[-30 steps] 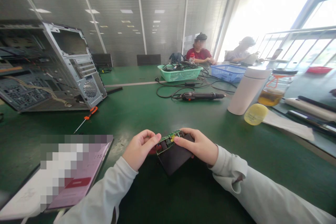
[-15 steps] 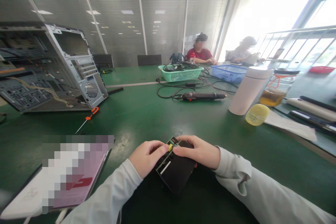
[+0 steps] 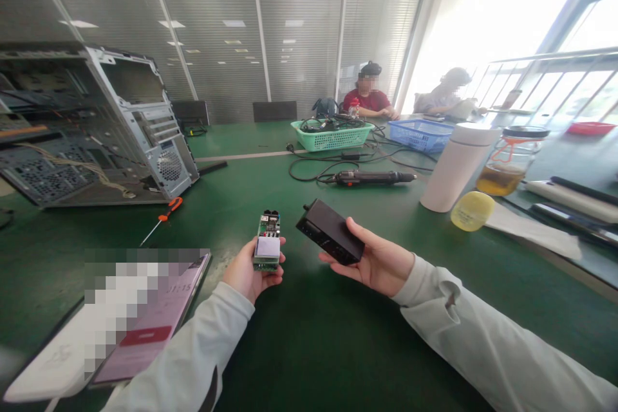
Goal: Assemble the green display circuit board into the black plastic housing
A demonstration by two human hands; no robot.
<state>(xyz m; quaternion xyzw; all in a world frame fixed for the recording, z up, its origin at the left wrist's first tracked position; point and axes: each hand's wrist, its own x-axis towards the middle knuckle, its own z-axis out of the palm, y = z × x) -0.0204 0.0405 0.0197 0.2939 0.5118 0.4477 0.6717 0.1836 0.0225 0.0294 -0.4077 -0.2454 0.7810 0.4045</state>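
Note:
My left hand (image 3: 250, 275) is closed round a small green circuit board (image 3: 268, 224), its component side facing up and a pale grey square block on its lower half. To the right, my right hand (image 3: 369, 257) grips a black box-shaped casing (image 3: 331, 232) by its right end, held tilted above the table. Board and casing are apart, with a gap between them. Some fingers of each hand are hidden behind what it holds.
An opened computer case (image 3: 159, 154) stands at left, an orange-handled screwdriver (image 3: 168, 209) before it. A phone (image 3: 145, 347) lies front left. Ahead are a black electric screwdriver (image 3: 374, 177), a green basket (image 3: 333, 138) and a blue basket (image 3: 420, 135). A white bottle (image 3: 456, 170) stands right; two people sit beyond.
The circuit board has come out of the black casing. My left hand has moved left with the board, while my right hand has lifted and turned the casing.

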